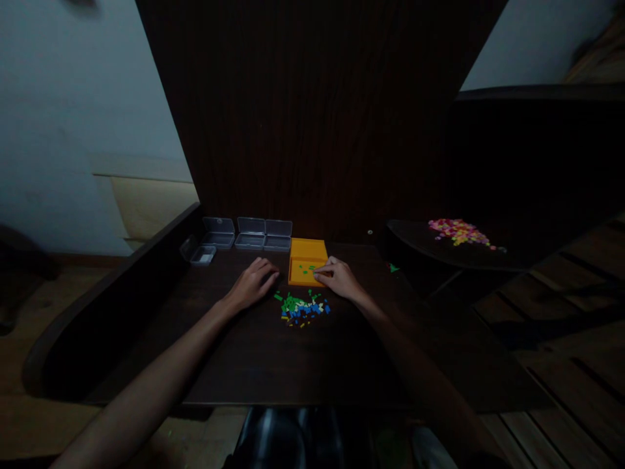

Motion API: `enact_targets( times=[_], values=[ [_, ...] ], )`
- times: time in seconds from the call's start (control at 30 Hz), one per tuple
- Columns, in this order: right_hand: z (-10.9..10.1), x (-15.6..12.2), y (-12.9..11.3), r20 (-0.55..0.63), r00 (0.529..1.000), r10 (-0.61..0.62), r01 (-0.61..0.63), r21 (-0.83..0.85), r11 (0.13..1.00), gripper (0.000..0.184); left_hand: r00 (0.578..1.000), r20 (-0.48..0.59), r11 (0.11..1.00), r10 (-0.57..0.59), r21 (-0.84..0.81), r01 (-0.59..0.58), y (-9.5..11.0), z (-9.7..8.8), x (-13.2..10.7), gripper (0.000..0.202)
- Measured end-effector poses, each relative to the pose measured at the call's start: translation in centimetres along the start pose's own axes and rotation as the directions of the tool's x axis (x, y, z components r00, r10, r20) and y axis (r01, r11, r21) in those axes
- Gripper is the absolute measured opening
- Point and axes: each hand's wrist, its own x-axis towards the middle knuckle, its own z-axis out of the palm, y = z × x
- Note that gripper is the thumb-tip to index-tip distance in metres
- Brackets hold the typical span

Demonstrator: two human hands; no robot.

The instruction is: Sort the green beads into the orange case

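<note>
An open yellow box (308, 249) lies on the dark table, its lid tipped back, with several small green pieces (305, 271) inside. My right hand (338, 277) reaches over the box's right side, thumb and fingers brought together low over its tray; whatever is between the fingertips is too small to make out. Left of the box, my left hand (252, 283) rests on the tabletop with thumb and fingers apart, holding nothing. Just in front of the box, between both hands, is a loose pile of small toy bricks (303, 307) in green, blue, white and yellow.
Several clear plastic cases (251, 236) with raised lids stand along the table's back left. A heap of pink and yellow bits (459, 231) sits on a curved side shelf (415, 238) at right. A raised dark side panel (122, 286) borders the table's left.
</note>
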Motion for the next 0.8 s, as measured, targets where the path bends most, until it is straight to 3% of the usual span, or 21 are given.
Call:
enact_targets(
  times=[0.23, 0.53, 0.8],
  values=[
    [0.5, 1.6, 0.1, 0.090, 0.996, 0.010, 0.003, -0.140, 0.990, 0.015, 0.998, 0.067, 1.000, -0.014, -0.011, 0.014, -0.8, -0.3, -1.2, 0.020],
    [0.9, 1.4, 0.1, 0.102, 0.995, 0.022, 0.004, -0.248, 0.969, 0.017, 0.989, 0.148, 0.998, 0.032, 0.048, -0.039, 0.1, -0.3, -0.9, 0.023],
    [-1.0, 1.4, -0.6, 0.079, 0.997, -0.012, 0.025, -0.158, 0.987, 0.021, 0.981, 0.192, 0.999, 0.011, 0.037, -0.019, -0.2, -0.4, -1.0, 0.022]
  ],
)
